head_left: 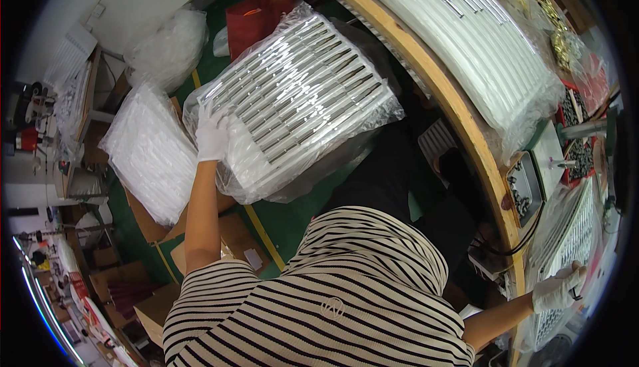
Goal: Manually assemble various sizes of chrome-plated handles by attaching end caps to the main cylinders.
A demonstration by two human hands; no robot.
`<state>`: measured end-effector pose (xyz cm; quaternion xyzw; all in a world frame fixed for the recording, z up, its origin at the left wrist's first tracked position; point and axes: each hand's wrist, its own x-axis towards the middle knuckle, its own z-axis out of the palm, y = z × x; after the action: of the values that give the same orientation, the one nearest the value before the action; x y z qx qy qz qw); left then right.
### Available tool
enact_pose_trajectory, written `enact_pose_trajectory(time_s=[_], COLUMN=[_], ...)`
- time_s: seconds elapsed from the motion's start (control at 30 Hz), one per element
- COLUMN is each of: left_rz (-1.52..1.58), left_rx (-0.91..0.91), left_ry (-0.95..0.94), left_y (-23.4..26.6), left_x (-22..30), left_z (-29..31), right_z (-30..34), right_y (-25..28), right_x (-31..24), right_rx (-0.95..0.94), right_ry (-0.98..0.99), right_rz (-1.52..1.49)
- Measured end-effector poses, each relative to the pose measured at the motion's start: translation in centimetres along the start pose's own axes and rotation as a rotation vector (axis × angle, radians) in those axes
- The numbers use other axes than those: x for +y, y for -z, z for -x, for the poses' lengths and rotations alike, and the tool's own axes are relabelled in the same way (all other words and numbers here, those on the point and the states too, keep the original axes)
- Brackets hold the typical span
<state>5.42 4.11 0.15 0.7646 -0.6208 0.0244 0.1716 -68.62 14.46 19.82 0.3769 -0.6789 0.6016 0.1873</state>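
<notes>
A short-sleeved, cream-and-black striped top (286, 307) is bearing a circular emblem (333, 308), black trousers (378, 179) are showing below, and white gloves (212, 142) are covering the left hand (212, 132) and right hand (556, 292)

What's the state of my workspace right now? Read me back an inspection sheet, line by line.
Surface: wooden-edged bench carrying a white ribbed tray.
Job's things: plastic-wrapped tray of metal rods; bagged ribbed tray on the right.
Clutter: clear plastic bundle, cardboard box.
Grips: gloved left hand at the wrapped tray's left side; gloved right hand by the bagged tray, hold unclear.
Cables: dark cable near the bench edge.
Surroundings: green floor, red bag.
</notes>
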Motion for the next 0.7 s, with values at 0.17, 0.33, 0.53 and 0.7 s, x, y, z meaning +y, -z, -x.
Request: enact_pose_trajectory(time_s=[0.17,0.33,0.53,0.7], left_rz=[-0.075,0.055,-0.103,-0.186], left_rx=[-0.01,0.032,0.086,0.138], left_ry=[-0.036,0.077,-0.018,-0.018], left_y=[0.6,-3.9,-5.8,-2.4], left_x=[1.5,-1.8,-3.1,3.6], left_z=[0.0,-0.1,-0.5,-3.8], right_z=[0.4,0.8,2.9,4.4], right_y=[2.6,3.6,0.8,-3.1], right_x=[0.2,0.1,-2.2,-3.5], right_rx=[0.102,-0.027,-0.597,-0.898], right_ry=[-0.098,-0.116,-0.033,0.025], right_rz=[-0.016,0.248,0.315,0.496])
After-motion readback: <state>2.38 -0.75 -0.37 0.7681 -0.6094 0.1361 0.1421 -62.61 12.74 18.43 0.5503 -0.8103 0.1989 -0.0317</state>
